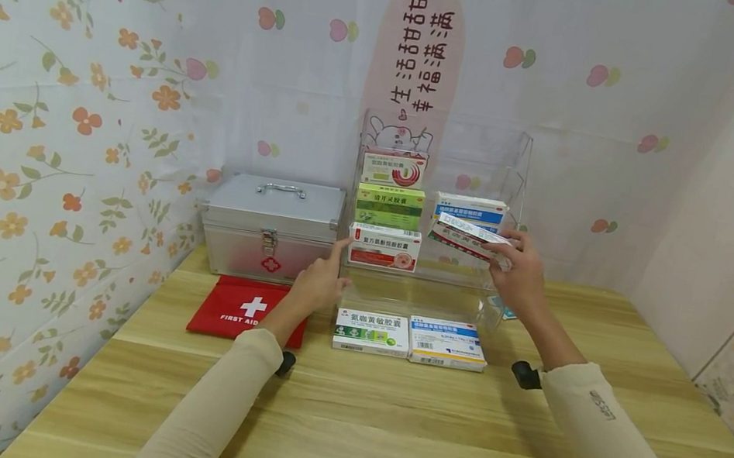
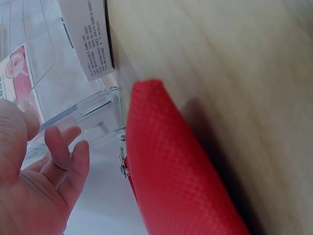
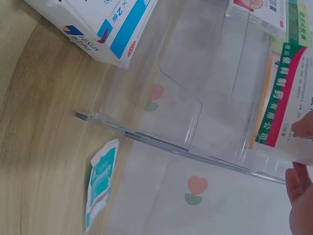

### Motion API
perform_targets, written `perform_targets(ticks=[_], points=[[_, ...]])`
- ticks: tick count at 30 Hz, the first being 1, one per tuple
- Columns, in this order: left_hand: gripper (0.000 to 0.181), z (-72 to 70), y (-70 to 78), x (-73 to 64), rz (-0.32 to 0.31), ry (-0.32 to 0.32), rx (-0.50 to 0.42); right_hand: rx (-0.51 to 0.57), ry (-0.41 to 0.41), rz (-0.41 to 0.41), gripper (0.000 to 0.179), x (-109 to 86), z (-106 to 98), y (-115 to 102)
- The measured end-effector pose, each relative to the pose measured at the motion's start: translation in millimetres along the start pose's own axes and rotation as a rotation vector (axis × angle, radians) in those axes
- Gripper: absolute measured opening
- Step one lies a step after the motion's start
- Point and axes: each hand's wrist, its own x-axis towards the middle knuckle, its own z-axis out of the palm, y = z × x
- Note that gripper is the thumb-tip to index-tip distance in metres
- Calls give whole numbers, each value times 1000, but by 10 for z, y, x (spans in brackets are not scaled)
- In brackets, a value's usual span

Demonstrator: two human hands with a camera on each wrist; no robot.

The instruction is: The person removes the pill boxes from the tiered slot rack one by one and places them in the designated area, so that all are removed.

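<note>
My right hand [image 1: 521, 274] pinches a medicine box [image 1: 464, 236] by its right end. This white box with green and red bands is tilted at the right side of a clear tiered rack [image 1: 428, 294], just below a blue-and-white box [image 1: 470, 210]. My left hand [image 1: 319, 285] is at the rack's left side, index fingertip at the edge of a white-and-red box [image 1: 384, 249]. In the left wrist view, the fingers of that hand [image 2: 36, 191] are loosely bent beside the clear plastic. Above the white-and-red box stand a green box [image 1: 389, 207] and another white box [image 1: 393, 171].
Two medicine boxes, one white-and-green [image 1: 372, 333] and one blue-and-white [image 1: 448, 344], lie before the rack. To the left are a silver case [image 1: 273, 220] and a red first aid pouch [image 1: 247, 314]. A small packet [image 3: 101, 181] lies beside the rack's right side.
</note>
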Motion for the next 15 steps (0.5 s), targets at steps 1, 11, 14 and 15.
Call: perform_targets(ticks=[1, 11, 14, 15], points=[[84, 0, 3, 0, -1, -1, 1, 4, 12, -8, 26, -1, -5, -3], [83, -4, 20, 0, -29, -16, 3, 40, 105, -116, 22, -13, -19, -96], [82, -10, 20, -4, -16, -15, 5, 50, 128, -145, 23, -22, -21, -121], [82, -13, 20, -5, -9, -15, 6, 51, 135, -152, 23, -25, -23, -132]])
